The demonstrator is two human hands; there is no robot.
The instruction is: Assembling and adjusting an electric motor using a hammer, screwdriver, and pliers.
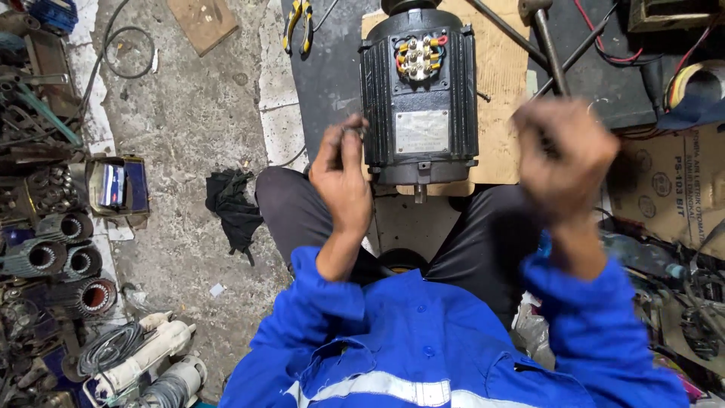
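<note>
1. Motor first: a dark finned electric motor lying on a sheet of cardboard on the floor, right ahead of my knees, its terminal box open on top with coloured leads showing.
2. Left hand is up beside the motor's left flank, finger and thumb pinched narrow on something small and dark; I can't make out what it is.
3. Right hand is raised off to the motor's right and badly blurred. It looks curled, but I can't tell whether it holds anything.
4. Neither hand is on the housing itself; the left is nearest, just off the fins.
5. My read: I'm between touches on the open terminal end, sorting a small part.
6. Any next touch there calls for fine fingertip work among close-set terminals.
7. Pliers with yellow handles lie well beyond the motor; a black rag sits on the concrete beside my left leg.
</note>
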